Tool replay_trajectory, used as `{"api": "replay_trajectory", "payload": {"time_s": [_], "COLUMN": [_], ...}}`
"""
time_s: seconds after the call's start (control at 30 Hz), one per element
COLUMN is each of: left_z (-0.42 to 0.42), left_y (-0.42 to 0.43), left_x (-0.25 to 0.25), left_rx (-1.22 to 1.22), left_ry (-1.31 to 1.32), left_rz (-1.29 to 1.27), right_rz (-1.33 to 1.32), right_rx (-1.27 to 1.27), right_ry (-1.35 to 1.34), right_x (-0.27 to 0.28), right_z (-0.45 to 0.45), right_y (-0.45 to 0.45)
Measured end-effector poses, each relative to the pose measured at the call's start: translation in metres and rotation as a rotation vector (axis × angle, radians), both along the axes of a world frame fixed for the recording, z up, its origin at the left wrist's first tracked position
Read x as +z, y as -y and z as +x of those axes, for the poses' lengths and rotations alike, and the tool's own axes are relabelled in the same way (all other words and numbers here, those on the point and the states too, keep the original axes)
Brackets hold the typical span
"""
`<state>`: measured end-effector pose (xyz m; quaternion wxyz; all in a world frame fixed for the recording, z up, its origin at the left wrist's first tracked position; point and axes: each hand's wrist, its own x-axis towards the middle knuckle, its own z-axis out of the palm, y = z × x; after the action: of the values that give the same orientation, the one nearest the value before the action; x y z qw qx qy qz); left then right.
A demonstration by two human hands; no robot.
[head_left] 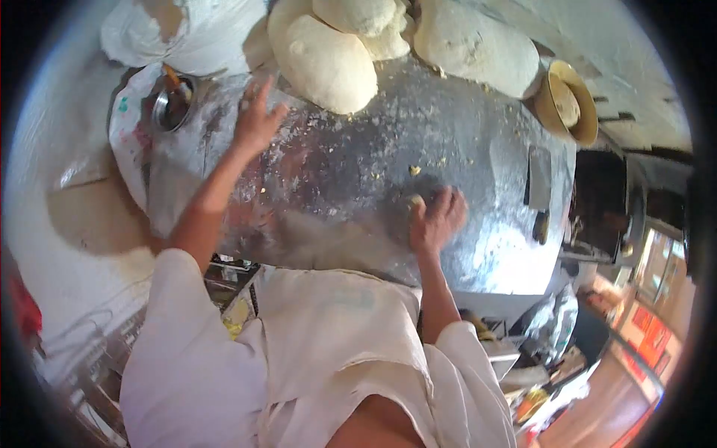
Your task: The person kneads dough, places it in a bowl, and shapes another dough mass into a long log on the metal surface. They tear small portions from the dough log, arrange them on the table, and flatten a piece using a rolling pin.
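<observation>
My left hand [258, 119] is over the left part of the floury metal table [336, 172], its fingers apart and nothing in it. To its right lies a large lump of dough [328, 67]. My right hand [439, 216] is low over the right-centre of the table, with a small pale bit of dough [415, 200] at its thumb and index side; whether the fingers grip it is too blurred to tell. Small dough crumbs [414, 171] lie just beyond that hand.
A metal bowl [160, 112] stands at the back left near a white sack [134, 33]. More dough [478, 48] lies along the back edge. At the right are a yellow bowl [549, 97], a flat scraper [538, 178] and a dark-handled tool [541, 227].
</observation>
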<state>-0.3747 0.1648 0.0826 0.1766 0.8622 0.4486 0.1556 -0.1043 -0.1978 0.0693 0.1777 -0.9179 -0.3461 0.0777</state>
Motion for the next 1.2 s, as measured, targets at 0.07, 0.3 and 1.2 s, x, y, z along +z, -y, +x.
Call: {"api": "replay_trajectory", "payload": {"time_s": [0.07, 0.3, 1.2], "left_z": [0.023, 0.102, 0.205], "left_y": [-0.042, -0.096, -0.097], "left_x": [-0.008, 0.012, 0.064], "left_rx": [-0.013, 0.177, -0.334], "left_ry": [0.062, 0.384, -0.029], "left_rz": [0.003, -0.423, 0.436], "right_rz": [0.227, 0.177, 0.010], "right_rx": [0.232, 0.317, -0.210], "right_ry": [-0.077, -0.351, -0.456], "right_x": [-0.026, 0.037, 0.063], "right_z": [-0.021, -0.068, -0.075], "right_y": [-0.039, -0.043, 0.234]}}
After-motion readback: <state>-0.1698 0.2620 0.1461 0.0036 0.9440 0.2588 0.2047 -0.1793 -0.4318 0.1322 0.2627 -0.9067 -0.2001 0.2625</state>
